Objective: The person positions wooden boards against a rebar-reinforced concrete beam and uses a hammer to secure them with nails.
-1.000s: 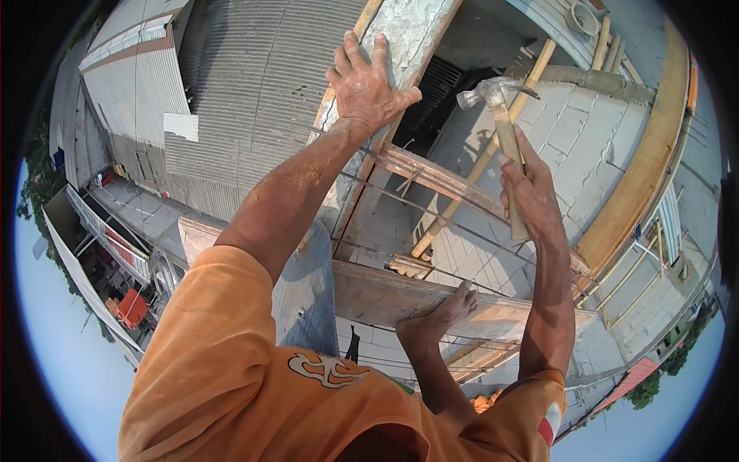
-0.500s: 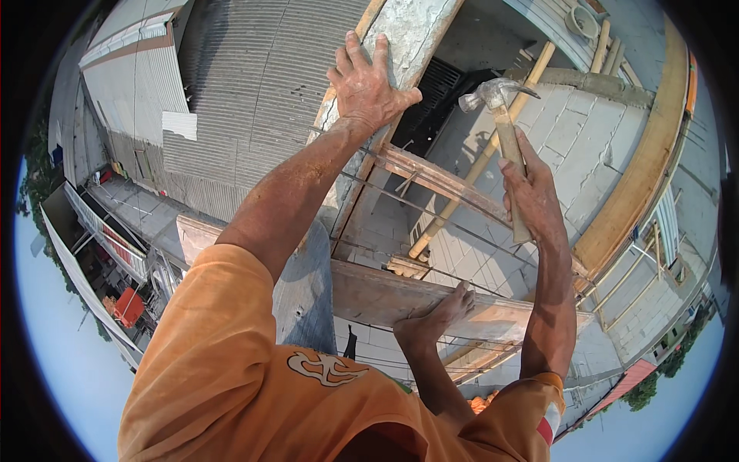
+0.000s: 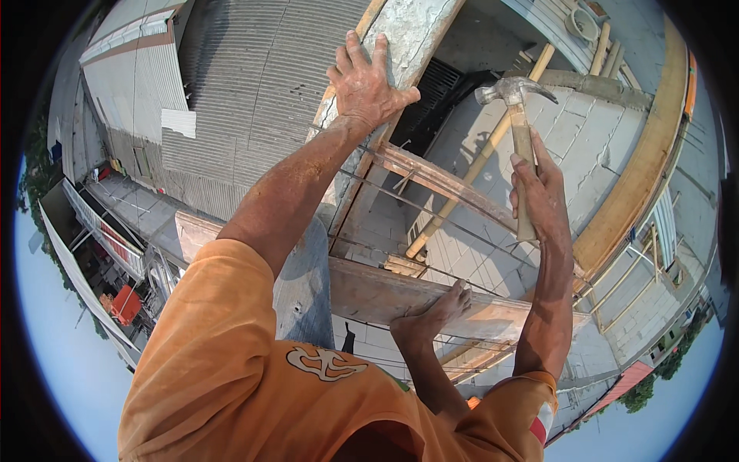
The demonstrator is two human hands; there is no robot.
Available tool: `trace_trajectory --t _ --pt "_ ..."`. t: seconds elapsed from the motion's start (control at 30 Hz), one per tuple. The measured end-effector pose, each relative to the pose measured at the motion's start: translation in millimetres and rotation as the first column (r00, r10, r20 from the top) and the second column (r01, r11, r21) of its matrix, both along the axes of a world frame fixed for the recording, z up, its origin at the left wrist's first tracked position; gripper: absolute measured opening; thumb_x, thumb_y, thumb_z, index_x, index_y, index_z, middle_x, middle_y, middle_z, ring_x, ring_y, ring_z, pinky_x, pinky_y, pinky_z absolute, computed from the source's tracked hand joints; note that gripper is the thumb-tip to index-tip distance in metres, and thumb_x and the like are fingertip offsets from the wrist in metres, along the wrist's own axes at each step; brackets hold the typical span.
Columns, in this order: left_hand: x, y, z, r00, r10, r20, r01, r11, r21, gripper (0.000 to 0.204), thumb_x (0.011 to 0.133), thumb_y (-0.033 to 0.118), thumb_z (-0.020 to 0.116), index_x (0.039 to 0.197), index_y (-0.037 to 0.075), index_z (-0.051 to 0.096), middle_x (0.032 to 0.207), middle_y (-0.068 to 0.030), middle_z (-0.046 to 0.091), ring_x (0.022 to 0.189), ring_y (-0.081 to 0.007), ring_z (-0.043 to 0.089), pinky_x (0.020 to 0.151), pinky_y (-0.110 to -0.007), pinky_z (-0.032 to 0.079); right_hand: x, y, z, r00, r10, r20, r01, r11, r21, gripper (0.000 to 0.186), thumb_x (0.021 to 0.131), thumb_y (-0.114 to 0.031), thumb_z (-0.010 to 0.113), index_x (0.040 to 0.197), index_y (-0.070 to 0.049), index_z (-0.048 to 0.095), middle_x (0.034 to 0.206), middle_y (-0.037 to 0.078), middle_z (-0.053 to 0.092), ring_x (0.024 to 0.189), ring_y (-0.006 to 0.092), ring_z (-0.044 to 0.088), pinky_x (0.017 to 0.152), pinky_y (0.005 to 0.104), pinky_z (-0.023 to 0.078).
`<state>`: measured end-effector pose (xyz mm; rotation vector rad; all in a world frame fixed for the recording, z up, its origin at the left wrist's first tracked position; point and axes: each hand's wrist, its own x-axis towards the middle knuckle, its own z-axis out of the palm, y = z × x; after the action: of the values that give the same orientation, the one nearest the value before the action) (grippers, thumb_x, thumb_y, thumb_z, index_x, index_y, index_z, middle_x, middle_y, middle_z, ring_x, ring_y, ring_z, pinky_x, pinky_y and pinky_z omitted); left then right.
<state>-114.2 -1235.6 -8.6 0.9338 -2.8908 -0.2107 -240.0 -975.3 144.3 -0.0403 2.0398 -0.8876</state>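
Note:
My left hand (image 3: 368, 86) lies with fingers spread on a rough concrete beam (image 3: 412, 35) edged with wooden boards. Its thumb points right over the board on the beam's inner side. My right hand (image 3: 540, 189) is wrapped round the wooden handle of a claw hammer (image 3: 517, 91). The hammer is held upright to the right of the beam, its metal head up, the striking face to the left and the claw to the right. Nothing touches the hammer's head. My bare foot (image 3: 431, 314) rests on a wooden form board (image 3: 385, 296) below my hands.
Thin steel bars (image 3: 431, 212) cross the opening between the boards. A bamboo pole (image 3: 469, 165) slants through it above a lower level. On the right curves a long wooden plank (image 3: 635, 185). Corrugated roofing (image 3: 262, 85) lies left, and a pale bucket (image 3: 583, 25) sits at the far right.
The hammer has moved a little to the right in my right hand, and its head has come slightly up. My left hand stays in place on the beam.

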Motion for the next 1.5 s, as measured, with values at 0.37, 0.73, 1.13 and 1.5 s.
trace_trajectory --t 0.37,0.73,1.13,1.5 --pt "-0.4 -3.2 -5.2 0.999 0.017 0.039 -0.015 0.999 -0.033 0.111 0.069 0.079 0.069 0.151 0.010 0.040 0.147 -0.0359 0.028 0.132 -0.0497 0.031 0.095 -0.064 0.035 40.2 -9.4 -19.7 0.988 0.082 0.134 -0.077 0.996 -0.046 0.064 0.098 -0.020 0.059 0.155 -0.006 0.033 0.082 0.006 0.056 0.058 0.0117 0.052 0.050 0.0276 0.046" --pt "-1.5 -2.4 -10.1 1.000 -0.009 -0.019 0.008 0.998 -0.060 0.108 0.067 0.079 0.069 0.147 0.009 0.046 0.146 -0.0358 0.029 0.129 -0.0483 0.034 0.091 -0.063 0.037 26.1 -21.8 8.2 0.893 -0.409 -0.189 0.388 0.911 -0.137 0.062 0.102 -0.022 0.054 0.157 -0.008 0.027 0.074 0.003 0.052 0.056 0.0092 0.054 0.046 0.0238 0.046" --pt "-0.5 -2.3 -6.1 1.000 -0.009 0.018 0.010 1.000 -0.023 0.104 0.074 0.077 0.066 0.149 0.009 0.043 0.147 -0.0358 0.027 0.131 -0.0486 0.033 0.094 -0.064 0.034 -13.3 -2.8 26.4 0.827 -0.517 -0.220 0.450 0.844 -0.290 0.062 0.101 -0.025 0.057 0.155 -0.008 0.032 0.074 0.002 0.053 0.053 0.0096 0.054 0.042 0.0240 0.045" --pt "-0.2 -2.5 -2.8 1.000 0.016 0.021 -0.016 1.000 0.027 0.104 0.074 0.073 0.068 0.150 0.009 0.041 0.148 -0.0363 0.026 0.133 -0.0490 0.030 0.096 -0.065 0.033 61.6 -9.0 -19.2 0.997 -0.043 0.059 0.047 0.997 -0.066 0.065 0.100 -0.023 0.059 0.156 -0.007 0.030 0.073 0.003 0.052 0.054 0.0110 0.051 0.048 0.0279 0.046"
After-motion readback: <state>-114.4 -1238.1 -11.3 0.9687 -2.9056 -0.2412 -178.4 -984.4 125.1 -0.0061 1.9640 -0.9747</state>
